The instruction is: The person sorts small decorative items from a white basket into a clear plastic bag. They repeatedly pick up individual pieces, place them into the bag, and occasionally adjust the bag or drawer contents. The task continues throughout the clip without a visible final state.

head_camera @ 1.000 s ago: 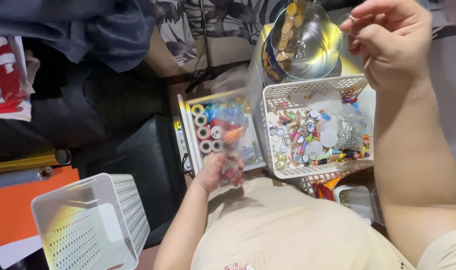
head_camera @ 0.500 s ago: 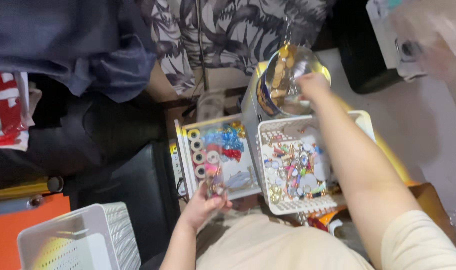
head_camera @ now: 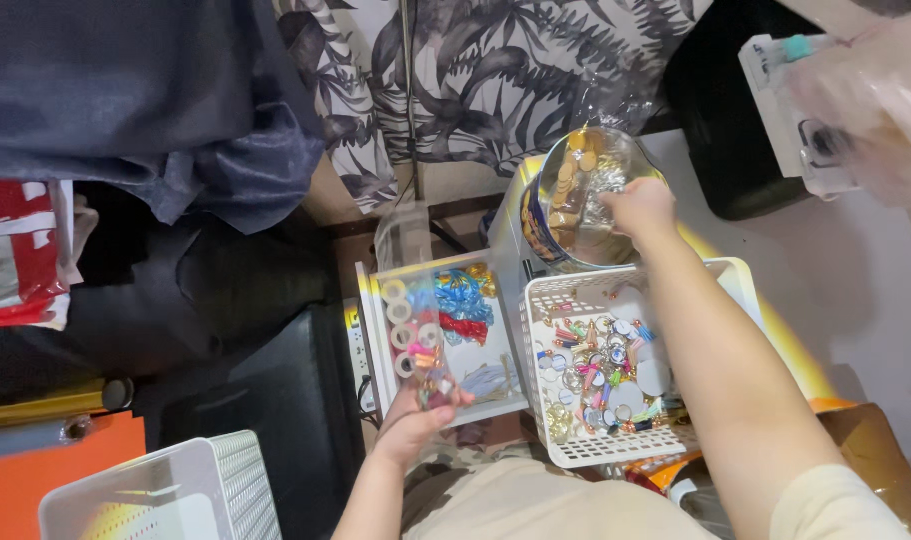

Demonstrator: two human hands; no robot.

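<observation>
Nearest, my left hand (head_camera: 410, 425) pinches a small clear packet of coloured charms (head_camera: 430, 370) at the front of the open white tray (head_camera: 373, 330). Beside it sits the white basket (head_camera: 735, 285) of trinkets. Farther off, my right hand (head_camera: 640, 208) grips a clear bag of gold coins (head_camera: 575, 195), before a leaf-print curtain (head_camera: 495, 80).

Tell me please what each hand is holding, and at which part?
The left hand holds a small clear bag of colourful bits by its lower end. The right hand touches the clear bag of gold coins at its side; grip unclear.
</observation>
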